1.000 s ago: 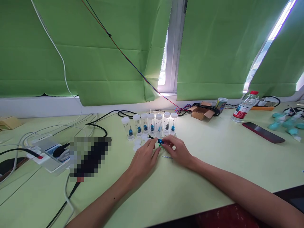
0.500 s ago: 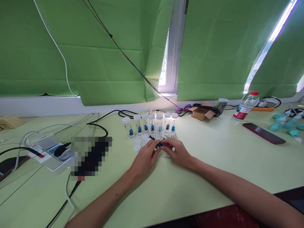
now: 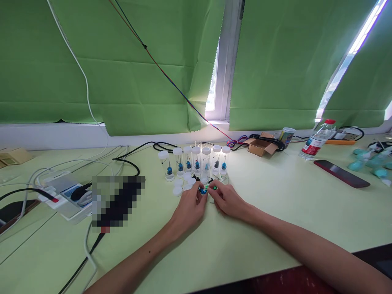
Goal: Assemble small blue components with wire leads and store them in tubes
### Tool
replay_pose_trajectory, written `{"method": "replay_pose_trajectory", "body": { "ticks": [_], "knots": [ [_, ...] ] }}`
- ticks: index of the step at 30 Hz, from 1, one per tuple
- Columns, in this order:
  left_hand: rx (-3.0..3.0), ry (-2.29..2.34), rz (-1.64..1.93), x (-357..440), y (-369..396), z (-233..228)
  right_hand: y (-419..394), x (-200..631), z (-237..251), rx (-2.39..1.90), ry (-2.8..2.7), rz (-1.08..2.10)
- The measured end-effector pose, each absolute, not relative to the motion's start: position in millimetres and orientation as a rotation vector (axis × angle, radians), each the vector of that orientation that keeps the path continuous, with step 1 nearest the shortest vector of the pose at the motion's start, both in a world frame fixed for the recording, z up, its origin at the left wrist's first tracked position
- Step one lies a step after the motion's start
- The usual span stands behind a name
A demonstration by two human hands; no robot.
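Between the fingertips of my left hand (image 3: 191, 204) is a small blue piece (image 3: 202, 190), its exact kind too small to make out. My right hand (image 3: 226, 198) pinches a tiny green piece (image 3: 215, 188) right beside it; whether the two pieces touch I cannot tell. Just beyond my hands stands a row of several clear tubes with white caps (image 3: 196, 150), most with a blue piece inside. Loose white caps (image 3: 177, 190) lie left of my left fingers. Small black bits (image 3: 196, 178) sit by the tubes, partly hidden by my fingers.
Left, a white power strip (image 3: 65, 204) lies among cables beside a blurred black object (image 3: 119, 202). At the back are an open cardboard box (image 3: 260, 148) and a can (image 3: 287, 136). To the right are a water bottle (image 3: 317, 141), a phone (image 3: 341, 173) and teal pieces (image 3: 370, 161).
My fingertips have come slightly apart from each other. A green piece now shows at my right fingers, and more of the blue piece shows in my left.
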State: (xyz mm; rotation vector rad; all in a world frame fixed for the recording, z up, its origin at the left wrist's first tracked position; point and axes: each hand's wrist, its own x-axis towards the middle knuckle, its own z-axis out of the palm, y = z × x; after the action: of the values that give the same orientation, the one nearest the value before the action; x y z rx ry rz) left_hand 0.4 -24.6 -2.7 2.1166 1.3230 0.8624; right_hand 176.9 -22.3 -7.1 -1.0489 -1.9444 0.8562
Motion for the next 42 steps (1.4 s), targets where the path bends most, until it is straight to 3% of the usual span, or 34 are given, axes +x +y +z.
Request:
{"method": "replay_pose_trajectory", "body": {
  "ticks": [11, 37, 42],
  "knots": [
    [2.130, 1.266, 0.932, -1, -20, -10, -14, 178, -16, -1.057, -2.053, 0.549],
    [1.996, 1.170, 1.020, 4, -25, -11, -9, 177, -19, -0.984, -1.835, 0.596],
    [2.049, 1.214, 1.050, 2, -21, -15, -7, 181, -11, -0.989, -1.657, 0.477]
  ]
}}
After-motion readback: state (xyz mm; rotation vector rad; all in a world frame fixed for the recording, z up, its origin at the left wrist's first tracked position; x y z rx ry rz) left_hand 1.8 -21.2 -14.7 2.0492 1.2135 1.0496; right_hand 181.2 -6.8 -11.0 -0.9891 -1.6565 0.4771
